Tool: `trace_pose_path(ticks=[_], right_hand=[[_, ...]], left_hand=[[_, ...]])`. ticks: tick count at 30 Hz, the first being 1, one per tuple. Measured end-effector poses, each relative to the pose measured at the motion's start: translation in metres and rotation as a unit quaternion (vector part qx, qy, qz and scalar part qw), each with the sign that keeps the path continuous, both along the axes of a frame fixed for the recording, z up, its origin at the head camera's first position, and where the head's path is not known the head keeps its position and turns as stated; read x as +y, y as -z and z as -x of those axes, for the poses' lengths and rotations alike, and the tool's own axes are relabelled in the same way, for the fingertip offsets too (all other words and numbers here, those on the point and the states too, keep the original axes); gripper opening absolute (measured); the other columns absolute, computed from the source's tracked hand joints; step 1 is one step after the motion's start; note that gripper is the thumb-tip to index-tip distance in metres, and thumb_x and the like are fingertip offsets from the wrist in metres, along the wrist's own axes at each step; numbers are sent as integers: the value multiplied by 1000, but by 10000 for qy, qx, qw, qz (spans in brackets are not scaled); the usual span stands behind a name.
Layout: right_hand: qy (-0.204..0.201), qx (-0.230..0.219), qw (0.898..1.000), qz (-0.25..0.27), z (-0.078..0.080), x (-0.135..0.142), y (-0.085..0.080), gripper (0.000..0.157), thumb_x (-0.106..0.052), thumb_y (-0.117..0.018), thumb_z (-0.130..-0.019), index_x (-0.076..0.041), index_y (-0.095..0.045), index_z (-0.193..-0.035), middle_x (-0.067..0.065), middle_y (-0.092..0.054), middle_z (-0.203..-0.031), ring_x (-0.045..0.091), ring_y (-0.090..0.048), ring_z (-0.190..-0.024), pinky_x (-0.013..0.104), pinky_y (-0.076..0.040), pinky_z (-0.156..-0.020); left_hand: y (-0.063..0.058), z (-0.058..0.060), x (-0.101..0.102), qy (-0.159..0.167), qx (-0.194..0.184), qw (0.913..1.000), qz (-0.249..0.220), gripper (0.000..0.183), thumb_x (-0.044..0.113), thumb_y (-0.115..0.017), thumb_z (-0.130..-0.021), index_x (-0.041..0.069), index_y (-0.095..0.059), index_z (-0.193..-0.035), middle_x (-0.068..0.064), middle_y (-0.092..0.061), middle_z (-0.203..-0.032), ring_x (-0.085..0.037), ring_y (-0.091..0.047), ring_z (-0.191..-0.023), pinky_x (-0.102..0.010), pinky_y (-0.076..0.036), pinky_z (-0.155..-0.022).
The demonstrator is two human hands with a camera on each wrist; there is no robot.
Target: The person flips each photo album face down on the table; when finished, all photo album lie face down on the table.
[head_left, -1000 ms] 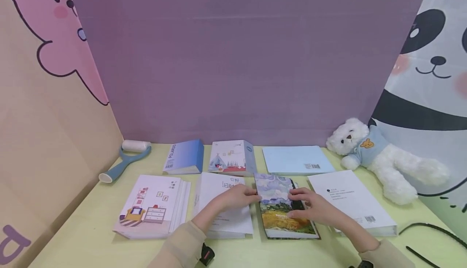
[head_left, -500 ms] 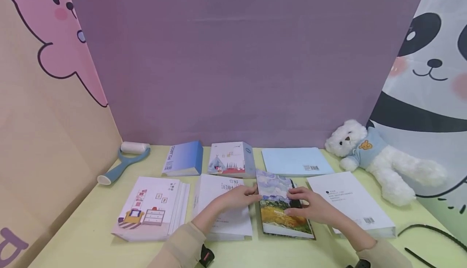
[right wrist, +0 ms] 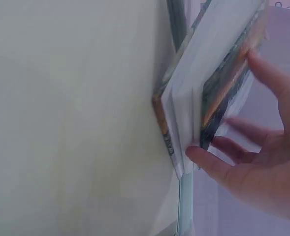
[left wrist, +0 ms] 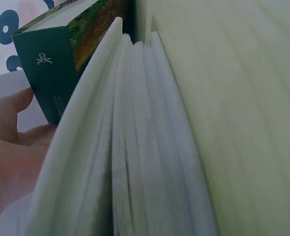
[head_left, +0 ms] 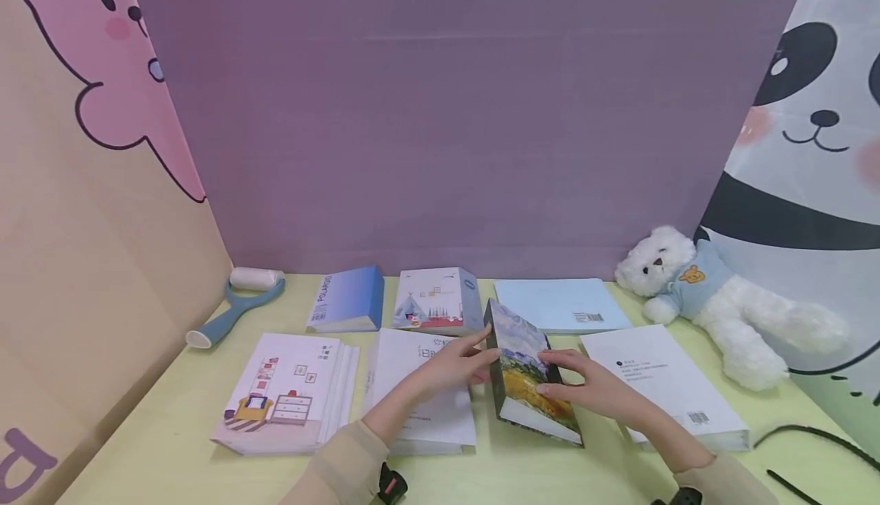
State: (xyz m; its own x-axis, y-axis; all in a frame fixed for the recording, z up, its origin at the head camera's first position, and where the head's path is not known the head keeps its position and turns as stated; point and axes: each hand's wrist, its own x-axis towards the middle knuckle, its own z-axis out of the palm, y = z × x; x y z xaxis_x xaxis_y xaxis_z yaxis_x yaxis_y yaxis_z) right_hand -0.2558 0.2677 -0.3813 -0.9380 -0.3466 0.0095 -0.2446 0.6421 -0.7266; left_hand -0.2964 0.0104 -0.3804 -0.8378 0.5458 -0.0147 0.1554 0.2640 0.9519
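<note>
A thick book (head_left: 525,383) with a painted wheat-field cover is tilted, its dark green spine (left wrist: 46,69) raised and its cover facing the right hand. The left hand (head_left: 450,367) holds the spine side, thumb and fingers against it; in the left wrist view the thumb reaches the spine's edge. My right hand (head_left: 601,390) grips the opposite side. In the right wrist view its thumb lies on the cover, and one fingertip touches the page edges (right wrist: 186,113). A white book (head_left: 429,421) lies directly beneath the left hand, and another white book (head_left: 677,383) is to the right.
On the left are a pink-white book (head_left: 275,390) and a blue-handled lint roller (head_left: 234,310). A blue book (head_left: 347,299), a tent-pictured book (head_left: 433,295) and a pale blue book (head_left: 557,302) line the back. A white teddy bear (head_left: 729,299) and a black cable (head_left: 818,430) lie at right.
The painted book was nearly flat on the table; its spine side has risen and it now tilts to the right. The left hand's fingers have spread along the spine; the right hand stays on the book.
</note>
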Motion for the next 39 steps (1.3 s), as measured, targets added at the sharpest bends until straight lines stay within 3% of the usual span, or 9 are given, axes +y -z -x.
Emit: trace_pose_path(ticks=[4,8,14,18,24,33,39], right_hand=[[-68,-150,9998,113,-3,-4,-8,62,-37,-58,-92,-14,-35,-145,23,-27,-150,46,-23,-137,62,-34,-100],[-28,-62,9999,86,-5,-9,-11,60,-38,-56,-93,-13,-37,-144,22,-26,-151,46,-24,-137,62,-32,-103],[93,56,9999,55,-11,-15,-19,60,-40,-56,-92,-12,-40,-142,21,-33,-147,43,-36,-131,55,-43,-96],[22,-76,9987,506,-11,-16,-23,58,-36,-54,-94,-6,-39,-142,23,-44,-140,40,-43,-128,48,-47,-95],[-295,-526,9887,1376,-10,-16,-26,56,-30,-46,-99,2,-31,-143,25,-36,-145,40,-40,-130,41,-48,-97],[-543,-800,9830,1563,-12,-19,-32,59,-31,-35,-103,6,-19,-146,29,-26,-148,39,-33,-132,46,-47,-96],[-444,-1039,9798,1652,-13,-17,-32,63,-34,-37,-102,6,-17,-146,28,-26,-147,35,-35,-131,46,-46,-98]], left_hand=[[0,0,6,-236,-203,9986,-432,67,37,-58,-92,19,-28,-148,-12,-55,-120,-24,-66,-91,-36,-54,-83],[3,0,10,-402,-277,9971,-590,76,35,-62,-90,7,-23,-148,-14,-52,-125,-18,-66,-88,-33,-55,-82],[3,-3,14,-471,-341,9945,-874,79,29,-66,-89,0,-22,-148,-17,-52,-130,-17,-66,-87,-31,-55,-82],[-1,-5,15,-467,-194,9937,-997,73,23,-65,-89,-1,-27,-146,-15,-54,-129,-22,-68,-92,-33,-53,-88],[-5,-6,16,-453,-204,9896,-1350,58,11,-63,-89,5,-39,-142,-14,-54,-130,-23,-65,-102,-33,-51,-92],[-1,-6,19,-278,-481,9790,-1959,57,3,-60,-89,7,-40,-142,-15,-48,-134,-23,-59,-111,-33,-52,-91],[0,-5,18,-170,-470,9804,-1906,59,6,-60,-89,8,-37,-144,-15,-48,-133,-22,-60,-108,-35,-52,-91]])
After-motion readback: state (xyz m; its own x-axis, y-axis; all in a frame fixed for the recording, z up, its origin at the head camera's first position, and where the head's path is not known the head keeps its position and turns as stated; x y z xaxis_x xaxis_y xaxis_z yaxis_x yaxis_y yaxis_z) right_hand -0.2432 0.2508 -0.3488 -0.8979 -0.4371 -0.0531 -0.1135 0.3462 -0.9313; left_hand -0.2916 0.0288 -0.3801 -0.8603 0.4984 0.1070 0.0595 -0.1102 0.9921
